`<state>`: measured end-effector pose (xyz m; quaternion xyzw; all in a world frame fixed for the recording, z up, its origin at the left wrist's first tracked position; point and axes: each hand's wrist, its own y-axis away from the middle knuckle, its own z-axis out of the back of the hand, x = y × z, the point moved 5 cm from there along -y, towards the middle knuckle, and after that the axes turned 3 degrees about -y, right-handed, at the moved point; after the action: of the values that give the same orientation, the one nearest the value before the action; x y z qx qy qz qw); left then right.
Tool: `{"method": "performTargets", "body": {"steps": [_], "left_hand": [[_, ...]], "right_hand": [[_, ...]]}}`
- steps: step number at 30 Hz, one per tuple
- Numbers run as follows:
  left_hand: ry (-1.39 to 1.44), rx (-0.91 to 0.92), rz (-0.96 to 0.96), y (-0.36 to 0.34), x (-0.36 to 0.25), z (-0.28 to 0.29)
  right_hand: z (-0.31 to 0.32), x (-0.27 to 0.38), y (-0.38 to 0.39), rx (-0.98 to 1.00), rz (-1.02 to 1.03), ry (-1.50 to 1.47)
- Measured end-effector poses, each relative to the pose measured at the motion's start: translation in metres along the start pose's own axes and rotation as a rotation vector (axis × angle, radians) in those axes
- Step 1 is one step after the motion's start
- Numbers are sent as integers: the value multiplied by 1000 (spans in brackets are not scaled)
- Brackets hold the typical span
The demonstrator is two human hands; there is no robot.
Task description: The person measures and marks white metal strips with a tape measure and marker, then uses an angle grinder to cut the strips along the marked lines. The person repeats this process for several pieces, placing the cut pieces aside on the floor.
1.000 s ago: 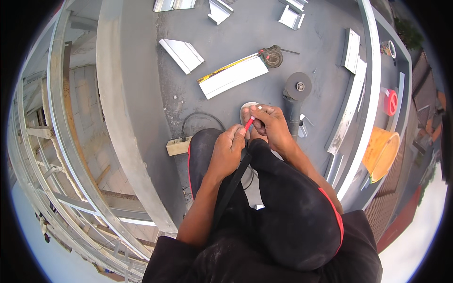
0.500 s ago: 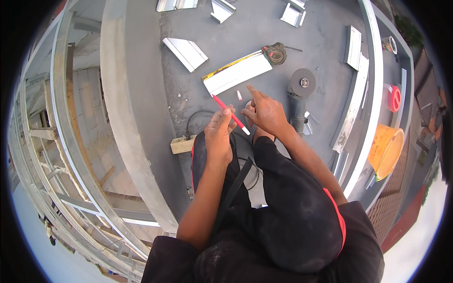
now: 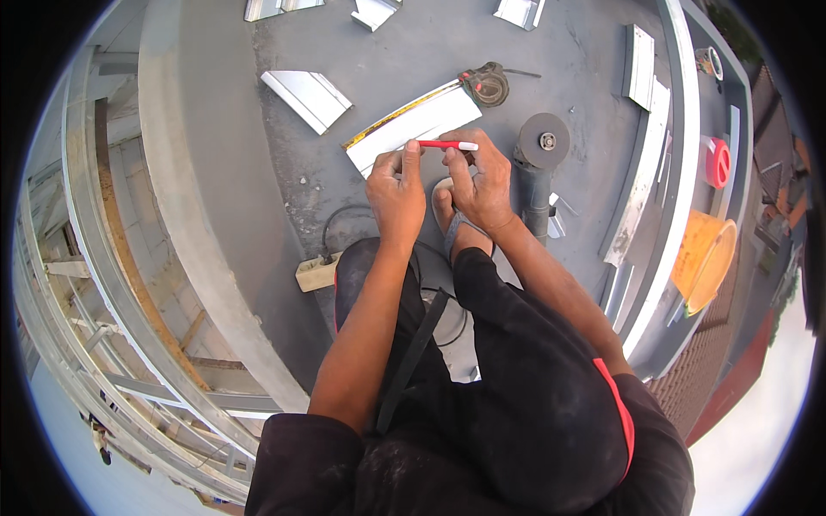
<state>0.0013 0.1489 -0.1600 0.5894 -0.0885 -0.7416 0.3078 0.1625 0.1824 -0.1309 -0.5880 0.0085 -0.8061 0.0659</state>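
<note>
A red marker pen [image 3: 439,144] with a white end is held level above the near end of a white metal channel piece [image 3: 422,120]. My left hand [image 3: 397,193] pinches its left end between thumb and fingers. The fingers of my right hand [image 3: 483,185] close around the pen's right part, and the white end sticks out beside them. Whether they also hold a small cap cannot be made out. Along the channel's far edge lies the yellow blade of a tape measure [image 3: 489,85], its case resting at the channel's right end.
An angle grinder [image 3: 535,176] stands right of my hands, disc at the far end. Cut channel pieces [image 3: 308,99] lie around. A socket block [image 3: 318,272] with a cable sits left of my knee. Beyond a metal rail [image 3: 684,129] is an orange bucket [image 3: 707,267]. A low wall [image 3: 185,172] borders the left.
Both hands have come together at the pen, which has turned from slanting to level. My pointing right hand has closed on it. The small white cap seen on the floor is no longer visible.
</note>
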Motion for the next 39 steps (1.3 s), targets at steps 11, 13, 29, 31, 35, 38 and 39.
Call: {"method": "performTargets", "body": {"steps": [11,13,29,31,35,38,39], "left_hand": [[-732,-291,-710,-69,-18,11],[-711,-257,-675,-81,-10,6],[-666,-236,-645,-87,-3,1],[-659,-234,-645,-88,-2,1],[-650,-232,-648,-88,-2,1],[-643,-219,-638,-89,-1,1],[-642,-213,-632,-90,-1,1]], "right_hand": [[16,-34,-40,-120,-373,-392],[10,-40,-45,-123,-383,-547],[-4,-60,-60,-23,-160,29],[-6,-60,-61,-2,-159,53],[-6,-64,-61,27,-174,72],[-6,-61,-61,27,-136,71],[-6,-60,-61,28,-134,72]]}}
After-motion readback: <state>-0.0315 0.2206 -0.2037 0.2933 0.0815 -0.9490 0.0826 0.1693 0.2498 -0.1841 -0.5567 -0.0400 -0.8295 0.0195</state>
